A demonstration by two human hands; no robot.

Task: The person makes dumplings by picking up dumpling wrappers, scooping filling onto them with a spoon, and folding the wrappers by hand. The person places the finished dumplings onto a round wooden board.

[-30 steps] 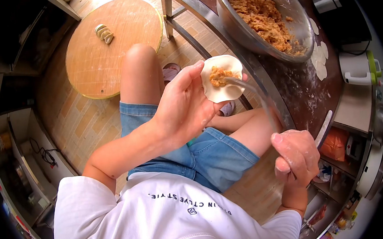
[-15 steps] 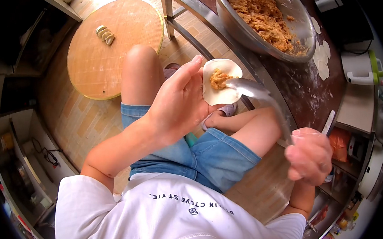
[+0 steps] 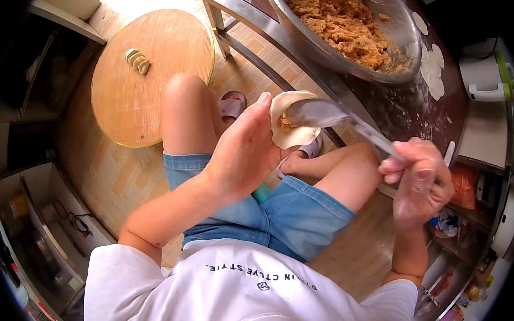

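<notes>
Hands | left hand (image 3: 242,152) cupped, holding wrapper (image 3: 290,129) | right hand (image 3: 420,180) fisted on spoon (image 3: 325,115) handle

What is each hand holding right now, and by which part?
Left hand cups the dumpling wrapper from beneath; right hand grips the spoon by its handle end.

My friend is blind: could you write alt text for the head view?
A seated person's left hand cups a dumpling wrapper while the right hand presses a metal spoon into it; a filling bowl sits on the table.
</notes>
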